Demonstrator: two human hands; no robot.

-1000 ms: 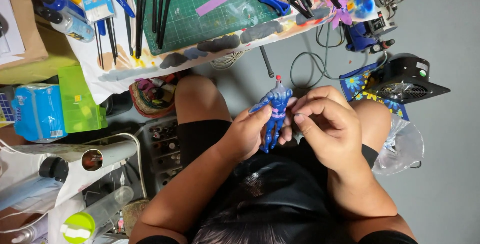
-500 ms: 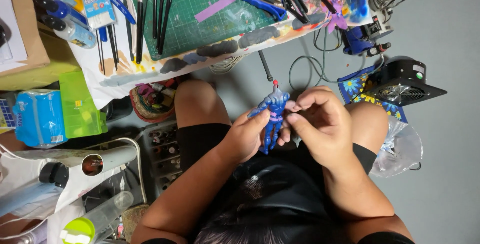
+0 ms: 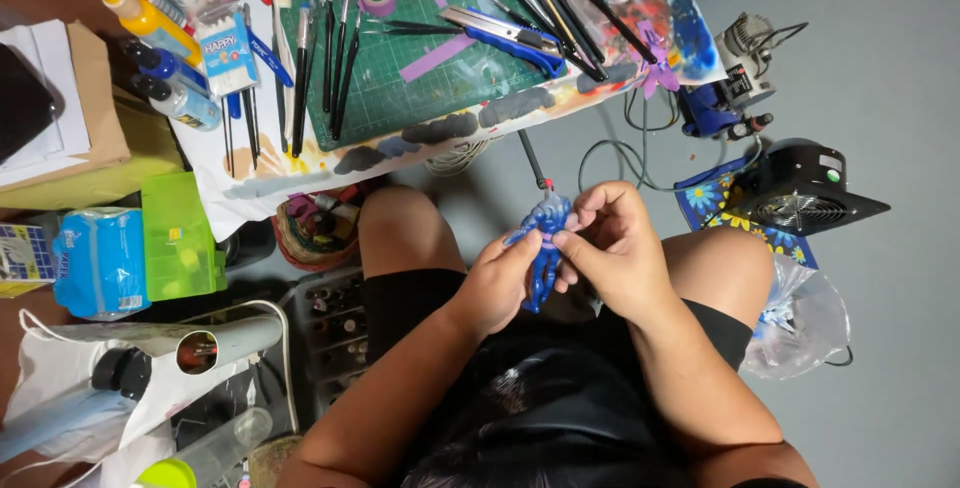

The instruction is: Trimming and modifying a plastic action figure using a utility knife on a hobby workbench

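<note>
Grey floor lies beneath a paint-stained worktop [image 3: 300, 163] carrying a green cutting mat [image 3: 420, 58]. Above the seated person's knees, the blue plastic figurine [image 3: 545, 248] is gripped by both hands: left hand [image 3: 500, 283] closed on its lower body, right hand [image 3: 615, 248] pinching its upper part between thumb and fingertips. Compared with a second ago, the figurine and hands sit in much the same place; the view has shifted slightly. A blue rectangular wipes packet [image 3: 100, 260] lies at left beside a translucent green box [image 3: 178, 238]; a small light-blue carton [image 3: 226, 51] rests on the worktop.
</note>
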